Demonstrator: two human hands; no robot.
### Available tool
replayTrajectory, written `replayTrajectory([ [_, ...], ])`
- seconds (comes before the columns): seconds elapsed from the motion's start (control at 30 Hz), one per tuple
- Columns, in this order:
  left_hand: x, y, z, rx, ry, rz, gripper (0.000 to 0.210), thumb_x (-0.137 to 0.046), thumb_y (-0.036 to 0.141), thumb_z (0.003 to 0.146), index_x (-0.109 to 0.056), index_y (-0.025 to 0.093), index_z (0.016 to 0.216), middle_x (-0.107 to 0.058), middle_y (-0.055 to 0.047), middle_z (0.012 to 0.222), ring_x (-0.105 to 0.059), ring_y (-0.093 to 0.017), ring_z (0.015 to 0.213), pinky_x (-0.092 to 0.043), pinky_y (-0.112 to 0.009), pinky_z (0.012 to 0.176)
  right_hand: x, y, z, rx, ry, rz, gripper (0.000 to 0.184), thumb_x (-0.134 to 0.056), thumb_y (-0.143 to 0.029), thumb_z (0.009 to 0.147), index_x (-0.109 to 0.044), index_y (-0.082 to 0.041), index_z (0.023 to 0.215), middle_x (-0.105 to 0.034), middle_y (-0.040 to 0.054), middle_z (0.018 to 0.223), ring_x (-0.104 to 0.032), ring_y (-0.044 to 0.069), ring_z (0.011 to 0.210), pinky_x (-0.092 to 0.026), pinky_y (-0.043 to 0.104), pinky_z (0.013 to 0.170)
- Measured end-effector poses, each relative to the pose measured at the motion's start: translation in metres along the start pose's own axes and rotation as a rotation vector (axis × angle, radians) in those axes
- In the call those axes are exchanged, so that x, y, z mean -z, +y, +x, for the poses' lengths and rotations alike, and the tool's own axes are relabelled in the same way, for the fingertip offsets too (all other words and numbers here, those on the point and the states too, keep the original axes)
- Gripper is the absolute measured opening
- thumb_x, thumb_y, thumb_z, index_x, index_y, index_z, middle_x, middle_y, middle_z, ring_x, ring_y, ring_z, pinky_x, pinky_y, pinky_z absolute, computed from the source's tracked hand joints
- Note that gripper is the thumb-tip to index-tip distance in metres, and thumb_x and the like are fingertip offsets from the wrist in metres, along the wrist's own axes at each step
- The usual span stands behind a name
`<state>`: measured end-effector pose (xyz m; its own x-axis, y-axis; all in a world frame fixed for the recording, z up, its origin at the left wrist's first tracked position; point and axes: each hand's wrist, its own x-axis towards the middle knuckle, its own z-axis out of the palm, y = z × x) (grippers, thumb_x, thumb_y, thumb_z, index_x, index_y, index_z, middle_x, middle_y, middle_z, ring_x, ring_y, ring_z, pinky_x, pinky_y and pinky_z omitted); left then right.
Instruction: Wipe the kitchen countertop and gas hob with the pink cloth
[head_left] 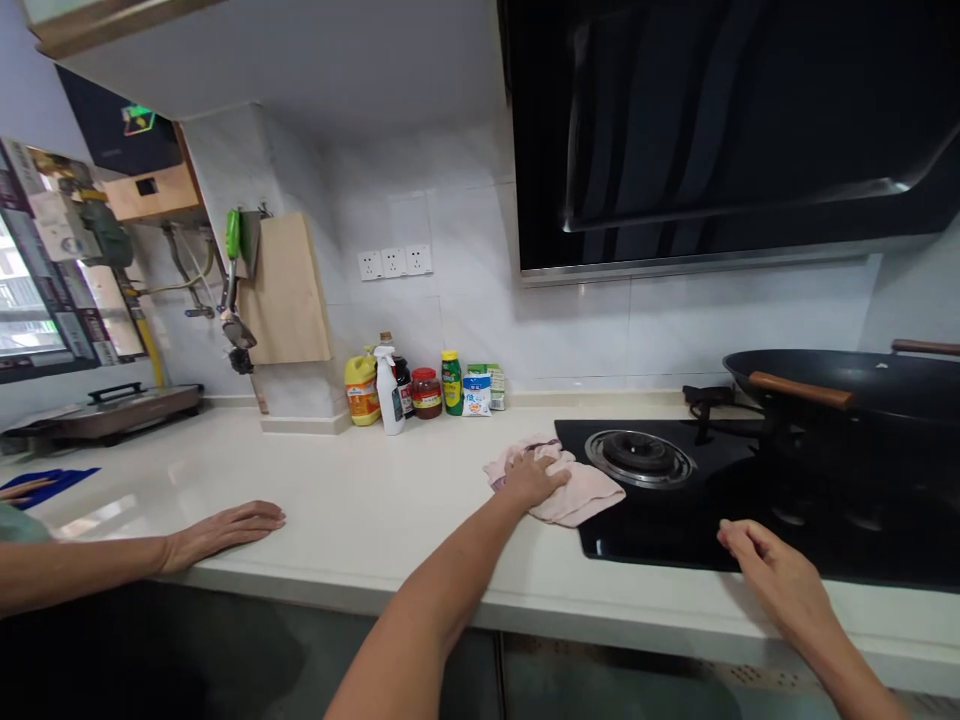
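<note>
A pink cleaning cloth [574,490] lies bunched across the white counter and the left edge of the black gas hob [645,530]. My left hand [534,480] presses on it from above, fingers curled into the folds and partly hidden by them. Just right of the cloth is the hob's left burner [640,457]. My right hand [780,575] hovers by the hob's front edge, its fingers loosely curled in, with nothing visible in them.
Another person's hand [225,530] rests flat on the counter [337,520] at left. Along the wall stand a white spray bottle [388,392], a yellow jug [363,392], jars and packets. A wok [885,385] sits on the right burner, beneath the range hood [720,140].
</note>
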<state>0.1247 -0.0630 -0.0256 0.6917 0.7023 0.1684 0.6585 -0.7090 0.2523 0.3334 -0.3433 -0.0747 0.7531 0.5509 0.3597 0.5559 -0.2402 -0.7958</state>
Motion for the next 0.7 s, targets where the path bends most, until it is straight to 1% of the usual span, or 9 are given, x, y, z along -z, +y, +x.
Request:
replayTrajectory([
  [0.1, 0.003, -0.006, -0.016, -0.002, 0.012, 0.003, 0.06, -0.042, 0.072, 0.09, -0.059, 0.035, 0.135, -0.048, -0.006, 0.151, -0.039, -0.036, 0.142, -0.025, -0.059, 0.118, -0.001, 0.005, 0.004, 0.036, -0.036, -0.003, 0.049, -0.047, -0.069, 0.08, -0.07, -0.026, 0.076, -0.077, 0.0036, 0.087, -0.067, 0.025, 0.079, -0.049, 0.031, 0.069],
  [0.2, 0.005, -0.002, -0.04, -0.02, 0.009, -0.005, 0.058, -0.045, 0.07, 0.09, -0.059, 0.036, 0.134, -0.048, -0.006, 0.149, -0.04, -0.035, 0.14, -0.026, -0.059, 0.117, -0.001, 0.01, 0.007, 0.081, -0.09, -0.007, 0.047, -0.047, -0.068, 0.081, -0.069, -0.027, 0.077, -0.076, 0.0026, 0.091, -0.068, 0.025, 0.086, -0.049, 0.031, 0.073],
  [0.27, 0.008, 0.006, -0.061, -0.046, -0.004, -0.01, 0.057, -0.045, 0.07, 0.09, -0.059, 0.035, 0.132, -0.049, -0.006, 0.147, -0.041, -0.035, 0.14, -0.027, -0.058, 0.117, -0.002, 0.011, 0.008, 0.082, -0.121, -0.025, 0.048, -0.045, -0.069, 0.082, -0.068, -0.027, 0.078, -0.075, 0.0016, 0.089, -0.066, 0.024, 0.084, -0.048, 0.032, 0.074],
  [0.33, 0.011, 0.016, -0.087, -0.084, -0.023, -0.012, 0.055, -0.046, 0.07, 0.09, -0.06, 0.035, 0.13, -0.052, -0.005, 0.145, -0.042, -0.033, 0.139, -0.028, -0.055, 0.117, -0.003, 0.012, 0.007, 0.087, -0.149, -0.055, 0.048, -0.044, -0.07, 0.082, -0.066, -0.028, 0.078, -0.072, 0.0009, 0.084, -0.064, 0.023, 0.079, -0.047, 0.033, 0.073],
  [0.43, 0.016, 0.03, -0.129, -0.154, -0.046, -0.019, 0.05, -0.055, 0.068, 0.087, -0.063, 0.035, 0.125, -0.056, -0.004, 0.139, -0.047, -0.03, 0.134, -0.034, -0.051, 0.115, -0.007, 0.012, 0.006, 0.145, -0.174, -0.091, 0.047, -0.043, -0.069, 0.083, -0.066, -0.028, 0.078, -0.071, 0.0012, 0.084, -0.062, 0.024, 0.082, -0.046, 0.036, 0.076],
  [0.5, 0.016, 0.036, -0.153, -0.2, -0.02, -0.032, 0.047, -0.063, 0.063, 0.083, -0.066, 0.034, 0.12, -0.057, -0.004, 0.136, -0.05, -0.031, 0.131, -0.037, -0.051, 0.113, -0.01, 0.012, 0.004, 0.203, -0.18, -0.11, 0.047, -0.041, -0.067, 0.084, -0.067, -0.029, 0.077, -0.071, 0.0019, 0.09, -0.062, 0.025, 0.088, -0.046, 0.038, 0.081],
  [0.57, 0.014, 0.038, -0.171, -0.247, 0.026, -0.045, 0.043, -0.069, 0.059, 0.081, -0.068, 0.032, 0.114, -0.06, -0.004, 0.132, -0.052, -0.03, 0.127, -0.04, -0.048, 0.111, -0.012, 0.012, 0.004, 0.241, -0.181, -0.139, 0.047, -0.039, -0.066, 0.085, -0.067, -0.029, 0.077, -0.071, 0.0027, 0.092, -0.061, 0.026, 0.089, -0.045, 0.04, 0.082],
  [0.7, 0.009, 0.032, -0.189, -0.331, 0.104, -0.066, 0.043, -0.078, 0.053, 0.072, -0.069, 0.032, 0.108, -0.064, -0.002, 0.127, -0.057, -0.025, 0.121, -0.045, -0.04, 0.106, -0.013, 0.012, 0.002, 0.284, -0.189, -0.189, 0.048, -0.036, -0.065, 0.087, -0.068, -0.03, 0.077, -0.07, 0.0026, 0.092, -0.061, 0.025, 0.087, -0.045, 0.041, 0.082],
])
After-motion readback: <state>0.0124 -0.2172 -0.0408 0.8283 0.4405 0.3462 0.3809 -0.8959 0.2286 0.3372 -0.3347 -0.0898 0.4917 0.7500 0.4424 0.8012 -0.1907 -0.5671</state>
